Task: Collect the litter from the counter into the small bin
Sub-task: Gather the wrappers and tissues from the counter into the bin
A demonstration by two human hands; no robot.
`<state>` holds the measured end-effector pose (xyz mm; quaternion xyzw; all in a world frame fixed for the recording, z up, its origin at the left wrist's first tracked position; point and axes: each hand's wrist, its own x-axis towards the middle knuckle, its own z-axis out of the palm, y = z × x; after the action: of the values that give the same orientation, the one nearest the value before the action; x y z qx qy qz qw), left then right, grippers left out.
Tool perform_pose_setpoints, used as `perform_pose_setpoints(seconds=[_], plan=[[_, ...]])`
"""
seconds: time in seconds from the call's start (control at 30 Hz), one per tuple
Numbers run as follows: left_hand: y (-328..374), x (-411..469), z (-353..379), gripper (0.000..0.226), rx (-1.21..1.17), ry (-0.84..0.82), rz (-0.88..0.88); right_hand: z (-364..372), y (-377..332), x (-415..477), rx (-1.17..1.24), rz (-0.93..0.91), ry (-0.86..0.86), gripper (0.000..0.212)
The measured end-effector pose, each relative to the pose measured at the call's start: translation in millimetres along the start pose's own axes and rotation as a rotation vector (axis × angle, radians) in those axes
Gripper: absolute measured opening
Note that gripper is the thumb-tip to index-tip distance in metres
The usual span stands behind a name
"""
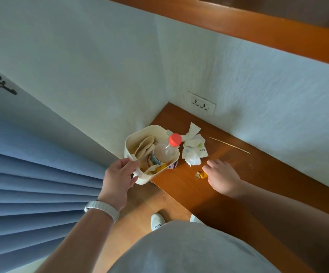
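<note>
My left hand (120, 174) grips the near rim of a small cream bin (134, 138), held at the left end of the wooden counter (238, 174). Inside the bin stand a plastic bottle with a red cap (167, 152), paper plates (144, 148) and some wrappers. My right hand (221, 175) lies over the counter with its fingers bent down at a small yellow-gold candy wrapper (201, 175); whether it pinches the wrapper is unclear. Crumpled white tissues (194, 146) lie just beyond it. A thin wooden skewer (228, 145) lies near the wall.
White walls close the counter's far side and left corner, with a double socket (201, 104) just above the surface. Blue curtain folds (31, 184) hang on the left. Wooden floor and my white shoes (157, 221) show below the counter edge.
</note>
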<state>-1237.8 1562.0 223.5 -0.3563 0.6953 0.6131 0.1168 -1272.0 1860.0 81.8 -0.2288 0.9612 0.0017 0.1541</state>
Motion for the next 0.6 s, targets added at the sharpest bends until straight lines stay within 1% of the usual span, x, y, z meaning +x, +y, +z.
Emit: perform_pose_setpoints(seconds=[0.13, 0.23, 0.33, 0.4, 0.47, 0.6], plan=[[-0.6, -0.7, -3.3, 0.01, -0.024, -0.01, 0.01, -4.2, -3.2, -5.4, 0.004, -0.012, -0.035, 0.021], [-3.3, 1.8, -5.3, 0.016, -0.036, -0.023, 0.015, -12.4, -6.7, -10.7, 0.032, -0.001, -0.025, 0.022], [-4.4, 4.0, -7.4, 0.023, -0.054, -0.026, 0.021, -30.4, -15.0, -14.2, 0.096, 0.03, 0.064, 0.03], [-4.9, 6.3, -8.0, 0.024, -0.047, -0.026, 0.027, -48.7, -25.3, -16.4, 0.14, 0.027, 0.144, 0.036], [-5.0, 7.9, -7.5, 0.021, -0.047, -0.026, 0.036, -70.3, -38.6, -18.3, 0.197, 0.001, 0.212, 0.034], [-4.1, 7.1, -5.1, 0.009, -0.074, -0.033, 0.033, -112.2, -68.7, -21.8, 0.411, -0.051, 0.378, 0.024]])
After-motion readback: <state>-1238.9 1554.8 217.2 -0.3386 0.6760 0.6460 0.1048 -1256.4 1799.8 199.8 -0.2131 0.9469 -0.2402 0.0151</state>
